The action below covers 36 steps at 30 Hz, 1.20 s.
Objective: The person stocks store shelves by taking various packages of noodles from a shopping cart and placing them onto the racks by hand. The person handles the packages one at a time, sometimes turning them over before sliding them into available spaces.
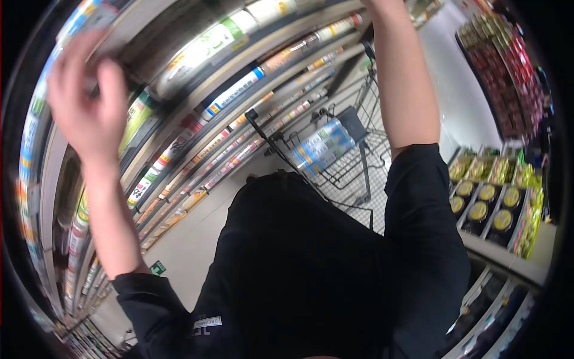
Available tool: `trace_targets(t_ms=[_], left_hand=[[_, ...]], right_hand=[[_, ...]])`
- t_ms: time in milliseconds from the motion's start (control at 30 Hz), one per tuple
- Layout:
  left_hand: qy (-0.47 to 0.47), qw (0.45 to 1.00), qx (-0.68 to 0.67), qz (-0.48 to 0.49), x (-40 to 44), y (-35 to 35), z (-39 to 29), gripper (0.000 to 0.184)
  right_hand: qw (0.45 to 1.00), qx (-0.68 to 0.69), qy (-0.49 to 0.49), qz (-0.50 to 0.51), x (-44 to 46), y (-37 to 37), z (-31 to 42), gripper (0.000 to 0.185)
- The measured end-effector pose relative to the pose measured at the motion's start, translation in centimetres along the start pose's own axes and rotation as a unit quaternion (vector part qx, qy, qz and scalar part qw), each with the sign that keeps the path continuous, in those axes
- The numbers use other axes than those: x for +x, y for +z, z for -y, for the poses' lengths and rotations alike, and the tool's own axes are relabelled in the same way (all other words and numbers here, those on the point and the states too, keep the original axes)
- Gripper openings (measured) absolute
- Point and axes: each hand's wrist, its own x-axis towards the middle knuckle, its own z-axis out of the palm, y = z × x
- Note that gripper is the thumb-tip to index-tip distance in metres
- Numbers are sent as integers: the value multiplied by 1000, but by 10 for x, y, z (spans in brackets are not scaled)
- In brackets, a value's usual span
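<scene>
My left hand (pixel 89 99) is raised at the upper left, close to the edge of a store shelf (pixel 137 21). Motion blurs it slightly, but thumb and fingers are apart and nothing shows between them. Behind and beside it run shelf fronts with colourful label strips (pixel 236 93). My right forearm (pixel 409 90) reaches up past the top edge, where the hand is cut off from view. Below the shelves stands a wire shopping cart (pixel 373 158). A blue-and-white printed pack (pixel 324 146) lies in its upper part, near the handle (pixel 260 124).
On the right, a display (pixel 481 209) carries dark containers with yellow round lids and yellow-green packets. Stacked red packages (pixel 505 78) stand farther back. Pale floor (pixel 206 233) shows between my body and the shelves. A small green sign (pixel 157 267) is at the lower left.
</scene>
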Motion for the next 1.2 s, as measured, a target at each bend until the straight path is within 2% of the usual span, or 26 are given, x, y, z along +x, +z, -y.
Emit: trace_targets(t_ms=[33,67,100,133,167,200,233,300,333,367,433,500,600,633,733,833,933,1000,1133,1200], left_hand=[[136,990,-20,43,-16,14,-11,31],[114,988,-74,79,-45,34,-26,30],[66,975,-136,161,-82,57,-36,28],[41,961,-184,202,-111,82,-46,26],[-99,910,-264,305,-142,102,-60,25],[-89,907,-244,331,-178,127,-74,21],[-84,874,-290,381,-204,146,-86,20],[-66,813,-347,463,-254,178,-106,21],[-48,790,-358,495,-275,193,-113,22],[-32,787,-323,524,-288,201,-121,23],[5,779,-249,576,-303,219,-132,25],[23,778,-189,599,-325,235,-135,27],[76,770,-103,625,-341,247,-142,30],[96,767,-75,631,-345,249,-145,31],[40,685,-28,726,-348,266,-150,39],[50,643,47,763,-345,269,-159,50],[11,608,29,793,-332,266,-160,58],[9,628,16,778,-326,260,-162,54],[-11,648,9,762,-325,262,-162,59],[-78,642,-11,763,-327,265,-161,72]], right_hand=[[999,18,15,-45,-22,-9,-23,29],[995,37,28,-90,-51,-16,-57,28],[984,87,74,-140,-83,-21,-95,31],[971,-18,165,-170,-123,-33,-118,29],[959,-9,205,-196,-161,-39,-147,23],[940,-77,253,-218,-202,-45,-183,22],[895,-94,364,-239,-239,-50,-203,23],[832,-171,506,-150,-323,-65,-272,32],[820,-200,524,-118,-351,-61,-278,30],[789,-203,576,-65,-374,-56,-284,28],[771,-146,615,82,-425,-47,-313,34],[758,-176,599,189,-450,-29,-318,44],[724,-171,619,253,-444,-17,-290,61],[715,-249,595,271,-449,-11,-293,79],[685,-261,621,280,-451,-6,-296,82],[657,-258,631,322,-416,-14,-264,86],[671,-138,654,320,-437,-24,-299,93],[678,-111,655,313,-446,-23,-308,96],[717,-119,625,286,-426,-26,-289,80],[762,2,595,256,-411,-35,-259,53]])
